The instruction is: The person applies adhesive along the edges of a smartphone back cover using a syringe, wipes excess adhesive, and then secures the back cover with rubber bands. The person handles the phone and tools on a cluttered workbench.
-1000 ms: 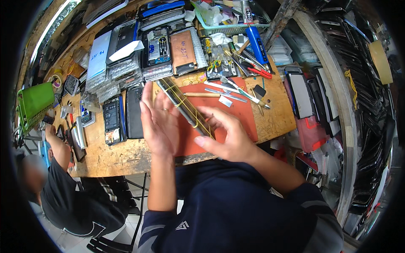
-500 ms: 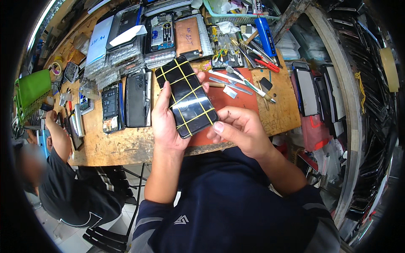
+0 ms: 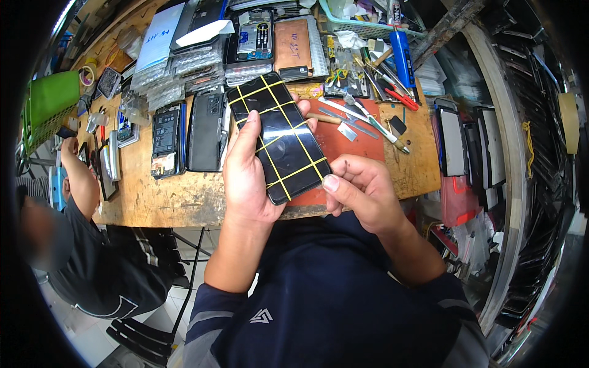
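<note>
A black phone (image 3: 289, 142), face up and tilted, lies in my left hand (image 3: 248, 178). Yellow rubber bands (image 3: 281, 107) cross its glossy screen lengthwise and widthwise. My left thumb presses over its left edge, and fingertips curl round the far right side. At the phone's near right corner is my right hand (image 3: 365, 193), its thumb and curled fingers drawn together. Whatever those fingers pinch, perhaps a band's edge, is too small to make out. An orange-red mat (image 3: 353, 147) lies beneath on the wooden bench (image 3: 178, 202).
Opened phones (image 3: 167, 141) lie left of my hands, with bubble-wrapped stacks (image 3: 199, 67) behind. Tweezers, a brush (image 3: 392, 138) and red-handled pliers (image 3: 402, 98) lie at the right. A seated person (image 3: 116, 270) works at the left. A wooden post (image 3: 512, 165) stands right.
The view has shifted slightly, so the bench items appear moved. My left thumb reaches a little further over the screen. My right hand stays at the phone's corner.
</note>
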{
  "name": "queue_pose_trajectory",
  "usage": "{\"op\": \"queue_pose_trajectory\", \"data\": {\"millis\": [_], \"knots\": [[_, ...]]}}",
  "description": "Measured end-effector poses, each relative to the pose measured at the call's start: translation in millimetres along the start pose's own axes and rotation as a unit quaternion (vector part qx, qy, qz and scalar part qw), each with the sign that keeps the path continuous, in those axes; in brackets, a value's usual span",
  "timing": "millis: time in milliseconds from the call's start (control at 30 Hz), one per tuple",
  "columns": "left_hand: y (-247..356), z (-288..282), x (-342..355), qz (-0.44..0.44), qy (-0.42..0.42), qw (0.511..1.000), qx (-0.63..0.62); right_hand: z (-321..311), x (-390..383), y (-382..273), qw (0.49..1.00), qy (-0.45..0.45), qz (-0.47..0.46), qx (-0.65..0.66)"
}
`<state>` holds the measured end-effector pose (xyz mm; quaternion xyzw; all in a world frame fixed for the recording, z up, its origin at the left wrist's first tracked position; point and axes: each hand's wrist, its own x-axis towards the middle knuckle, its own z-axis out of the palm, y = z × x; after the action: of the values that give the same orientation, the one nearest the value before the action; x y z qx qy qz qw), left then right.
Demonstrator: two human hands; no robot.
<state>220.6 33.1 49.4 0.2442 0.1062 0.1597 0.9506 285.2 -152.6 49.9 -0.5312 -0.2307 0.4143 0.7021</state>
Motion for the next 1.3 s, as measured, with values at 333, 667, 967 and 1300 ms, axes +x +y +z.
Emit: {"op": "queue_pose_trajectory", "data": {"millis": [333,667,967,1300], "knots": [[-1,21,-5,0.086,0.04,0.995,0.026,1,1,7,1.0,0.005,-0.008,0.002],[2,-3,1,-0.03,-0.017,0.998,-0.052,3,-2,2,1.0,0.013,-0.001,-0.02],[5,-3,3,-0.036,0.008,0.998,-0.042,2,-2,1,1.0,-0.026,-0.012,-0.012],[6,-9,7,-0.033,-0.132,0.988,-0.069,6,-9,-8,0.996,-0.045,-0.034,-0.066]]}}
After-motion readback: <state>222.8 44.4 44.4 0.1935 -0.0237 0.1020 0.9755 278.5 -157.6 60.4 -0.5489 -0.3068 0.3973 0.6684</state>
